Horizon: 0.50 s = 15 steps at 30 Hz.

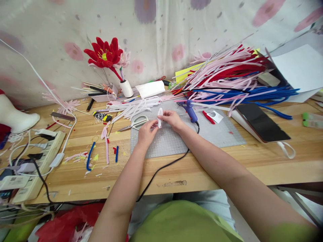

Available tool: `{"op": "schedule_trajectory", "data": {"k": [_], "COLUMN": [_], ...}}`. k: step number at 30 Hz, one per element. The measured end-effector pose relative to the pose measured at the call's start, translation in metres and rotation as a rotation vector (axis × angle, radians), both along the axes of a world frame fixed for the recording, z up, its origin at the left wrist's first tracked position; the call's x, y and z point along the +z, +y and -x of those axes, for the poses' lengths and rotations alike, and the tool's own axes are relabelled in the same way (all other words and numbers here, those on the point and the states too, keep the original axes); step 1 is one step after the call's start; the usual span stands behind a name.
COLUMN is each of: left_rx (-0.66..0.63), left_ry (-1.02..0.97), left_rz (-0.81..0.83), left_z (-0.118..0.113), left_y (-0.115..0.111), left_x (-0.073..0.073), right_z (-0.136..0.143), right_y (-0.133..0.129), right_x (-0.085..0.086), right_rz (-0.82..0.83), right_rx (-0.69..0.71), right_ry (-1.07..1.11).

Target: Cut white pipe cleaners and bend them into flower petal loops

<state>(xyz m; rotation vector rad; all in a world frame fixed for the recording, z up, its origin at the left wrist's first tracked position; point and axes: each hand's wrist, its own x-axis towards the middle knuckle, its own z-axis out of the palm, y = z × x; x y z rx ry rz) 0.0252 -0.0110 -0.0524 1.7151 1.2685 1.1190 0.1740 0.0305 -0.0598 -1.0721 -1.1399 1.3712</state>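
Note:
Between my two hands, above the grey cutting mat (pixel 169 144), is a bent white pipe cleaner (pixel 159 116) shaped like a narrow petal. My left hand (pixel 147 132) pinches its lower end. Fingers of my right hand (pixel 171 119) are closed on its upper side. Scissors (pixel 137 123) with pale handles lie just left of my left hand. A purple glue gun (pixel 189 110) rests on the mat to the right of my right hand, its black cord running down over the table edge. Loose white pipe cleaners (pixel 141 107) lie behind the hands.
A large heap of pink, red and blue pipe cleaners (pixel 227 77) fills the back right. A phone (pixel 262 121) leans at right. A red pipe-cleaner flower (pixel 106 55) stands in a white holder (pixel 126 88). A power strip (pixel 42 164) with cables sits at left, near scraps.

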Motion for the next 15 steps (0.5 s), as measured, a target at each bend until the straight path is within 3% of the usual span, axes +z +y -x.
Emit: {"op": "schedule_trajectory", "data": {"k": [8, 15], "left_rx": [0.094, 0.162], "left_ry": [-0.287, -0.593], "left_rz": [0.217, 0.465], "left_z": [-0.003, -0.018], "left_y": [0.005, 0.002], "left_x": [-0.008, 0.003], "right_z": [0.002, 0.008], "right_y": [-0.001, -0.003], "right_x": [0.000, 0.003], "right_rz": [-0.004, -0.044], "right_rx": [0.004, -0.001], "right_ry": [0.007, 0.081]}}
